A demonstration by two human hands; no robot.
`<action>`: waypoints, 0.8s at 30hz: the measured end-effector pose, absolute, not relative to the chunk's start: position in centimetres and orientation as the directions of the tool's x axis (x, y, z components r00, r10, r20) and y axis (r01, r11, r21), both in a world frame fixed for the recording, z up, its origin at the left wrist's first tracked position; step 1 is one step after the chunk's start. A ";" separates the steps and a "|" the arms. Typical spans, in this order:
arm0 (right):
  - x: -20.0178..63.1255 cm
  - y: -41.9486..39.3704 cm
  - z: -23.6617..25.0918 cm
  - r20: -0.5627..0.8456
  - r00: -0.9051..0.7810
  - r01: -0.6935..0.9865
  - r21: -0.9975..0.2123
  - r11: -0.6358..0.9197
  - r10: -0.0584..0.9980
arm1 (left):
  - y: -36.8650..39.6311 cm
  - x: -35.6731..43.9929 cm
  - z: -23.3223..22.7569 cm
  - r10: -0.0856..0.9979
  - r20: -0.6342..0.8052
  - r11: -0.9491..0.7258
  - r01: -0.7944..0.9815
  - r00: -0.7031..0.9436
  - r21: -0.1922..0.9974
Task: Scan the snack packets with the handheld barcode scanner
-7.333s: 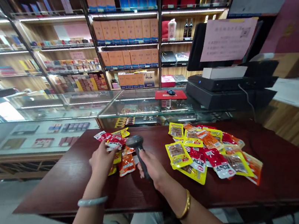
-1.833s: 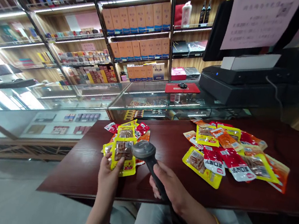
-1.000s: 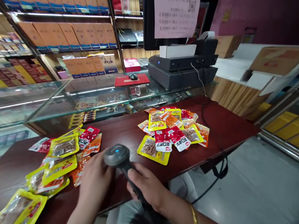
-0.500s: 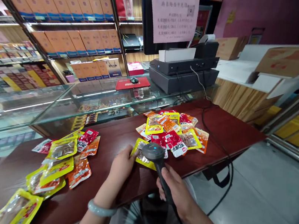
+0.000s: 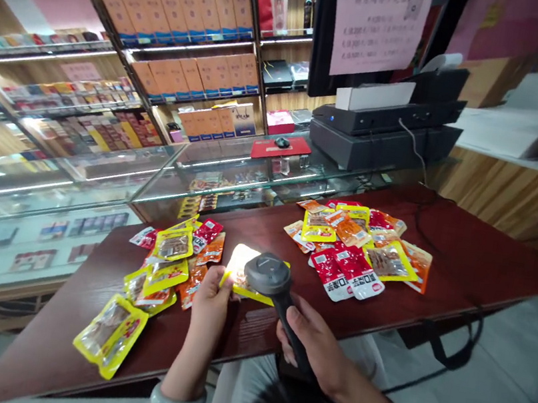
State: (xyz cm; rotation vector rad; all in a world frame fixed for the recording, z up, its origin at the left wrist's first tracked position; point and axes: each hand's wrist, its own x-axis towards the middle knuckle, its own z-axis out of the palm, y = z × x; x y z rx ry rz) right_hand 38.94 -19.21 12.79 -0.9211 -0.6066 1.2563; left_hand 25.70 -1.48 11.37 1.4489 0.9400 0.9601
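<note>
Resting on the dark red table (image 5: pixel 467 258), pouch piles are lying left and right | right hand (image 5: pixel 316 343) is clenching the scanner (image 5: pixel 270 276) by its grip | left hand (image 5: pixel 208 300) is pinching a yellow snack pouch (image 5: pixel 238 274) at its edge, under the scanner head — likely light, floppy, slick.

glass counter (image 5: pixel 97 203), till (image 5: pixel 384 138), shelves (image 5: pixel 190 15)
</note>
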 end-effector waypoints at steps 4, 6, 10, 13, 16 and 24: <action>37.3 -17.6 12.8 -0.096 0.172 -0.523 -0.852 0.009 0.980 | -1.1 23.7 11.4 0.954 0.041 -0.050 0.022 0.298 0.999; 36.5 -16.8 12.9 -0.106 0.151 -0.520 -0.854 -0.012 0.983 | -1.1 22.7 11.9 0.966 -0.006 -0.002 0.029 0.260 1.000; 34.7 -15.2 13.4 -0.134 0.105 -0.519 -0.853 -0.060 0.985 | -0.8 19.9 13.2 0.985 -0.054 0.054 0.000 0.164 0.999; 33.3 -13.5 14.2 -0.144 0.032 -0.511 -0.853 -0.108 0.989 | 0.3 17.2 13.8 0.998 -0.037 0.037 -0.003 0.059 0.999; 31.9 -11.2 15.2 -0.175 -0.047 -0.518 -0.837 -0.174 0.983 | 2.0 14.3 14.1 0.997 -0.011 0.014 0.029 -0.081 0.999; 30.2 -8.4 15.7 -0.120 -0.083 -0.513 -0.846 -0.146 0.989 | 4.4 10.0 14.7 0.929 0.179 0.047 0.581 -0.325 0.813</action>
